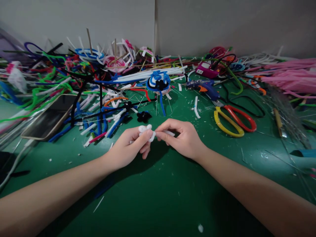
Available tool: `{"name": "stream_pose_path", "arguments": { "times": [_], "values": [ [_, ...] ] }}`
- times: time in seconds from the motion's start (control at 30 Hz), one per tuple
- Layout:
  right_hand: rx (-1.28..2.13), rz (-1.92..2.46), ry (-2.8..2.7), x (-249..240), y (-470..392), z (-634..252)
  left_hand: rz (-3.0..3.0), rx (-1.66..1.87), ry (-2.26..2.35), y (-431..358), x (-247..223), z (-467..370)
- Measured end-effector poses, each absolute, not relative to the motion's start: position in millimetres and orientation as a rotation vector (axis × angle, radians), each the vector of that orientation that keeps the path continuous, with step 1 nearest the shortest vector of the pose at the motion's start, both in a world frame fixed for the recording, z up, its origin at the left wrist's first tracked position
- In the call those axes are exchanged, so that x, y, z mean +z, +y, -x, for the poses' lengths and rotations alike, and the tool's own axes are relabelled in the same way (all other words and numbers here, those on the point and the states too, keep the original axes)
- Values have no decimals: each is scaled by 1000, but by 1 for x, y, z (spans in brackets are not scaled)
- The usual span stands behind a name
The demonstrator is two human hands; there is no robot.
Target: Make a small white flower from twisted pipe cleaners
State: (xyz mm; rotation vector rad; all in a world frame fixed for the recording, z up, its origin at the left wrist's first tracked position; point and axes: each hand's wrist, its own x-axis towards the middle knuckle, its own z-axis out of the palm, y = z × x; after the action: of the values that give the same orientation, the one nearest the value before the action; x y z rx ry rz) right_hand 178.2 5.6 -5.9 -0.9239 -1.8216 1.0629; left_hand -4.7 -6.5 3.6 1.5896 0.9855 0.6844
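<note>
Between thumb and fingers, my left hand (132,143) pinches a small white pipe-cleaner flower (145,129) with rounded loops. My right hand (181,138) is closed on a white pipe-cleaner end (169,133) at the flower's right side; a short length sticks out past the fingers. Both hands meet just above the green table. Just beyond them lie a black pipe-cleaner flower (143,116) and a second black flower (127,105). Farther back sits a blue, white and black pipe-cleaner piece (158,82) with a blue strand hanging toward me.
Scissors with yellow and red handles (229,121) lie right, below a blue glue gun (206,88) with a black cord. A phone (50,117) with a white cable lies left. Loose pipe cleaners (150,74) heap along the back wall, pink bundles (291,77) at far right.
</note>
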Motion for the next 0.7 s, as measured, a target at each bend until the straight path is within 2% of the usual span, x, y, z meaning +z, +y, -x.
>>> {"name": "stream_pose_path", "arguments": {
  "times": [0.17, 0.7],
  "values": [
    [1088, 906, -1887, -6, 5, -179, -1650, 561, 897, -6, 2, 9],
    [903, 852, -1999, -9, 3, -180, -1480, 680, 926, -5, 4, 7]
  ]
}}
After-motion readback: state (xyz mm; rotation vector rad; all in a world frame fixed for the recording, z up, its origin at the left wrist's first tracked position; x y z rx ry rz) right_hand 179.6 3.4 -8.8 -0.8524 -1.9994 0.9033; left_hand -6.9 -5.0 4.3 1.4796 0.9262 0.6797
